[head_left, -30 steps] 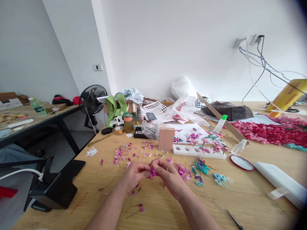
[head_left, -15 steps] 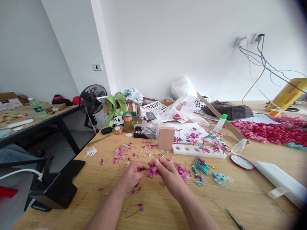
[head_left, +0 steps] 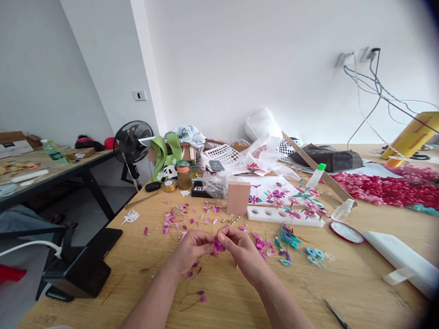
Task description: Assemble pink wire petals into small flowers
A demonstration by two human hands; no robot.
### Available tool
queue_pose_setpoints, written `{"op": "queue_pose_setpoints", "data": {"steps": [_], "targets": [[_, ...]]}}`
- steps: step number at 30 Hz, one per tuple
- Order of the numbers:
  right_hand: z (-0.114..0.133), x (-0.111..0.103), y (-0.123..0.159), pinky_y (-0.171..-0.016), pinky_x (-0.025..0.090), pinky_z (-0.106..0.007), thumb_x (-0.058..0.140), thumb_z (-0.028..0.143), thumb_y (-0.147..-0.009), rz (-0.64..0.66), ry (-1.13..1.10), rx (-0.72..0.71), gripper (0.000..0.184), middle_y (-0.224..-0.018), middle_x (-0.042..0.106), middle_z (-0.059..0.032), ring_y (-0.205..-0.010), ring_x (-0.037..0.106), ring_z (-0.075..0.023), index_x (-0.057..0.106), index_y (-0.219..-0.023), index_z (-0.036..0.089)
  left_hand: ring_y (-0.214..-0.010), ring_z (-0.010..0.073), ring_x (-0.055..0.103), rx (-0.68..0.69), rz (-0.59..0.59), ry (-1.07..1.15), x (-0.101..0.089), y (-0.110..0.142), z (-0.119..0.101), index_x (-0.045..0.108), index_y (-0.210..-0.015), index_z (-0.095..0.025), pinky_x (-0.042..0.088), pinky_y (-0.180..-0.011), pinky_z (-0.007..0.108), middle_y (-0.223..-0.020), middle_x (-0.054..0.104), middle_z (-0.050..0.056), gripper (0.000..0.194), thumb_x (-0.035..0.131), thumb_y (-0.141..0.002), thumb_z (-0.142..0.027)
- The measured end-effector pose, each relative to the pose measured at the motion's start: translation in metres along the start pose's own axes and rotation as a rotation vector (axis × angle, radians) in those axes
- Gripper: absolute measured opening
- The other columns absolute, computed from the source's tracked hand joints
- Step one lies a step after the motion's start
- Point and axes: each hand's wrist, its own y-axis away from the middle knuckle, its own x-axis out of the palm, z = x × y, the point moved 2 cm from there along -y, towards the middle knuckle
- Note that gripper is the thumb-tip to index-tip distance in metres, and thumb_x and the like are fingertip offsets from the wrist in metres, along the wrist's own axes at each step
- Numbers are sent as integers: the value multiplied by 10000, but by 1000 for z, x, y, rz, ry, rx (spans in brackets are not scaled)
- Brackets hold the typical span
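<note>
Magenta petal cluster (head_left: 219,246) | raised above the tabletop (head_left: 274,292) | left hand (head_left: 190,251) and right hand (head_left: 240,246) pinching it from either side | light pressure, steady wrists should leave it uncreased

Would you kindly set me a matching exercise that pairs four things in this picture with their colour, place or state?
1. Glass jar
2. Purple blossom
3. Wooden block
4. Electric fan

A. Held between left hand and right hand
B. Black
C. Upright beside white holed rack
D. Orange band below lid

Pairs: 1-D; 2-A; 3-C; 4-B
</note>
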Motion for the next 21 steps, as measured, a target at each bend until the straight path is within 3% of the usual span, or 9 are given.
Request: {"op": "queue_pose_setpoints", "data": {"steps": [4, 10, 17, 21], "targets": [[-3, 1, 0, -646, 389, -265, 714, 365, -719, 95, -80, -12, 240, -694, 582, 4, -648, 527, -131, 640, -832, 167, -680, 148, 546, -29, -8, 14, 0, 1, 1, 722, -720, -137, 389, -683, 258, -674, 657, 38, 135, 706, -716, -270], [-6, 2, -1, -623, 382, -253, 696, 320, -748, 112, -79, -41, 174, -652, 557, 20, -623, 512, -115, 608, -720, 173, -634, 140, 544, -47, -10, -40, 2, -1, -1, 706, -637, -136, 389, -635, 244, -605, 639, 30, 181, 721, -699, -305], [-8, 2, -2, -629, 380, -243, 670, 375, -768, 42, -49, -24, 211, -648, 561, 20, -626, 500, -113, 617, -749, 171, -641, 149, 560, -19, -32, -67, 2, -2, -2, 729, -661, -144, 405, -648, 253, -631, 662, 42, 176, 721, -696, -317], [-11, -4, -4, -646, 396, -245, 601, 464, -805, -99, -136, -15, 293, -766, 592, -5, -689, 513, -122, 644, -919, 196, -642, 145, 569, -1, -155, 27, -2, -2, -2, 746, -704, -153, 419, -675, 253, -629, 680, 42, 136, 750, -664, -283]]}}
